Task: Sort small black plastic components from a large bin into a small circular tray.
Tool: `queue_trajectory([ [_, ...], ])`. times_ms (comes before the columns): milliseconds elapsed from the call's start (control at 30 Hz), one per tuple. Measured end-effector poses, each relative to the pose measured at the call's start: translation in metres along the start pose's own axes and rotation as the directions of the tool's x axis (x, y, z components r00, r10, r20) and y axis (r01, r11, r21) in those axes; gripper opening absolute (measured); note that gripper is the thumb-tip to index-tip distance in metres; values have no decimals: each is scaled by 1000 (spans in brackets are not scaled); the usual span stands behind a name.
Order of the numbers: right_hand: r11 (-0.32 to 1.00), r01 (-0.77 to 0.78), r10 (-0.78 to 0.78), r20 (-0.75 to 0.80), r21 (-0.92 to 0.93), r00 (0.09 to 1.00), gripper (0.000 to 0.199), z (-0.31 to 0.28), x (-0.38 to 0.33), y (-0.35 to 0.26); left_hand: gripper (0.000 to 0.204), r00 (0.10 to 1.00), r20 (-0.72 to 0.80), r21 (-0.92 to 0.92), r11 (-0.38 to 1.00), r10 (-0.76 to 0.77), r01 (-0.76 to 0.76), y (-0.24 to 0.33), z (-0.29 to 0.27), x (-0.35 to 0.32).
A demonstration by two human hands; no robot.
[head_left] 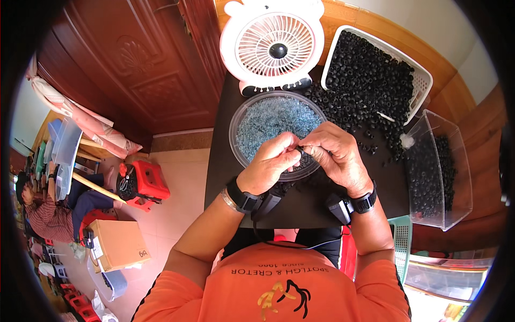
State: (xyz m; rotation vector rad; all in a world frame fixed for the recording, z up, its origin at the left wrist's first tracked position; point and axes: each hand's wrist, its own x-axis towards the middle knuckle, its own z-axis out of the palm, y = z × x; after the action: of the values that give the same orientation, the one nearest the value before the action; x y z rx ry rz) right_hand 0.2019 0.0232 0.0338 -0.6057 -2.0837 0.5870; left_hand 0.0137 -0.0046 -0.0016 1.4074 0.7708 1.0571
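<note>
white fan (276,45) | red stool (146,182); cardboard box (119,244) | wooden door (139,64)

Small black piece (303,152) mostly hidden between fingers (292,153); shape too small to tell.

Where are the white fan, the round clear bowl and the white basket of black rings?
white fan (277,49): head view, front grille.
round clear bowl (234,119): head view, left rim.
white basket (422,80): head view, right wall.
</note>
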Motion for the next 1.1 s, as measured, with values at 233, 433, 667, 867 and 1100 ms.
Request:
queue_trajectory([
  [233,963,116,-124,-18,-244,992,31,7,-1,-5,23,997,-15,-154,985,-75,72,0,-6,0],
  [433,901,151,-228,-147,-406,962,33,23,-3,-7,21,999,-13,-339,940,-51,43,1,-3,1],
  [667,926,131,-190,-138,-355,972,29,17,-4,-9,24,999,-53,-321,947,-11,-6,-2,0,1],
  [867,894,145,-236,-170,-424,957,29,20,-5,-11,26,1000,10,-388,921,11,-7,0,2,1],
  [1100,855,172,-274,-144,-489,951,25,16,-2,-25,23,998,59,-413,911,38,-10,2,-2,0],
])
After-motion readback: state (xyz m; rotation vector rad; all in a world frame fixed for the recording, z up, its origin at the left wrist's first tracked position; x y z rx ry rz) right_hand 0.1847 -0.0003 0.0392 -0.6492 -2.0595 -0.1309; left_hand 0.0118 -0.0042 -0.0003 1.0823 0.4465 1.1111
